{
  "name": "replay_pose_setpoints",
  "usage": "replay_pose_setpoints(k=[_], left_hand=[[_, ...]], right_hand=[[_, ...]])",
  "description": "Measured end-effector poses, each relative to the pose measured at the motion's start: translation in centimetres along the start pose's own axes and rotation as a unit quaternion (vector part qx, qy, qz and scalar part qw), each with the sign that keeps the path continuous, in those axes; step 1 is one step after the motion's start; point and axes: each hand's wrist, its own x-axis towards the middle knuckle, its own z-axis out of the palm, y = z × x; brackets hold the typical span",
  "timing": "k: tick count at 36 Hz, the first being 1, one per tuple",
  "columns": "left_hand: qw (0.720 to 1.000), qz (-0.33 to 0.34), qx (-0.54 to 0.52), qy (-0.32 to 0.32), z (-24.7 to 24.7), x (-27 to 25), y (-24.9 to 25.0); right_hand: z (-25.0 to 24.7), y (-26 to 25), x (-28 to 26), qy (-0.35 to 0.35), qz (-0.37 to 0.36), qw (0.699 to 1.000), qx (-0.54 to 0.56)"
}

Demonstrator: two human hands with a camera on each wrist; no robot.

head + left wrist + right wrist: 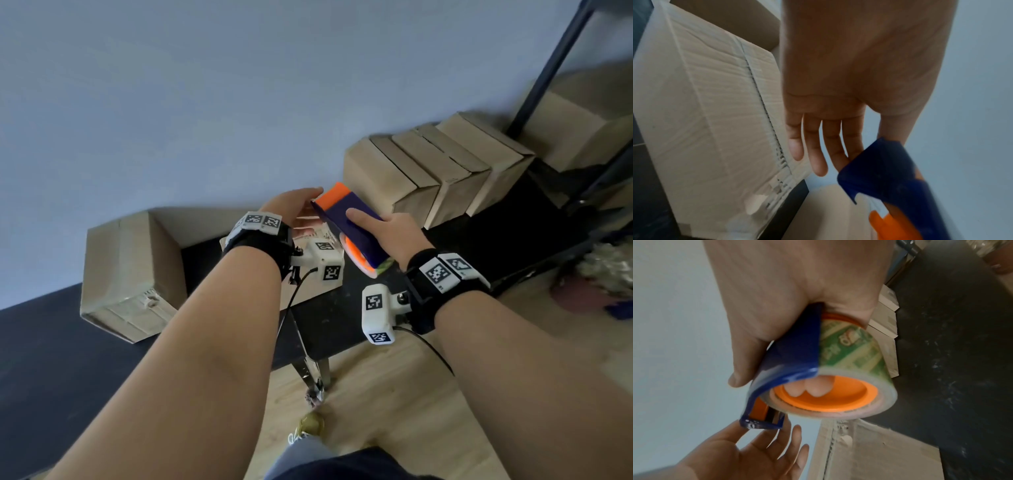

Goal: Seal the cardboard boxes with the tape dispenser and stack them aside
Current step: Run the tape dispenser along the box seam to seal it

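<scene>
Your right hand [394, 233] grips the tape dispenser [349, 226], fingers hooked through the orange core; it looks light, rigid, slick plastic. Left hand [294, 209], fingers straight, meets its cutter end above the cardboard box [869, 451] on the table. Avoid the blade.

A plain pale blue-grey wall [205, 102] fills my view from nine to one o'clock. Below it runs a long black tabletop [342, 318] on thin metal legs [310, 373], over light wooden plank flooring [394, 394]. A dark metal shelf frame [548, 68] rises at two o'clock.
</scene>
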Motion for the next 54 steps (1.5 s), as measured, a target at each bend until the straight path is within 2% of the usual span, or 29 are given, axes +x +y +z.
replay_pose_setpoints(k=[5, 8, 11, 12, 16, 21, 23, 26, 29, 34, 38, 45, 54], left_hand=[[1.000, -0.017, -0.004, -0.018, -0.8, 0.9, 0.5], [0.998, -0.039, 0.036, -0.020, -1.1, 1.7, 0.8], [0.992, -0.033, 0.109, -0.049, -1.0, 1.5, 1.2], [0.989, -0.021, 0.143, -0.036, -0.9, 1.6, 1.2], [0.992, -0.012, 0.126, 0.006, -0.8, 2.4, 1.2], [0.975, 0.037, 0.218, 0.035, -0.3, 3.7, 1.9], [0.961, 0.053, 0.263, 0.064, -0.6, 4.6, 2.4], [0.930, 0.081, 0.330, 0.141, -1.2, 5.1, 3.5], [0.907, 0.106, 0.372, 0.169, -1.6, 5.5, 4.4], [0.915, 0.144, 0.357, 0.121, -1.3, 7.0, 3.9], [0.904, 0.160, 0.387, 0.090, -1.4, 7.7, 2.9], [0.880, 0.165, 0.436, 0.089, -1.8, 9.5, 1.5], [0.880, 0.159, 0.440, 0.083, -1.2, 11.2, 0.4]], right_hand=[[0.2, -0.2, 0.2, 0.000, 0.020, 1.000, 0.011], [0.4, -0.3, 0.5, 0.004, 0.041, 0.998, 0.037], [0.4, -0.6, 0.7, 0.014, 0.076, 0.995, 0.057], [0.4, -0.6, 0.7, 0.016, 0.084, 0.994, 0.061], [0.4, -0.4, 0.9, 0.033, 0.099, 0.993, 0.048], [0.8, -0.5, 1.1, 0.052, 0.110, 0.992, 0.030], [0.7, -0.4, 1.0, 0.048, 0.121, 0.991, 0.025], [0.2, 0.0, 0.4, 0.049, 0.134, 0.989, 0.042], [-0.1, 0.1, 0.2, 0.057, 0.147, 0.986, 0.049], [0.1, 0.3, 0.3, 0.074, 0.181, 0.979, 0.054], [1.1, 0.2, 0.9, 0.078, 0.198, 0.976, 0.050], [3.2, -0.2, 2.1, 0.097, 0.218, 0.970, 0.040], [4.3, 0.6, 2.6, 0.111, 0.241, 0.963, 0.049]])
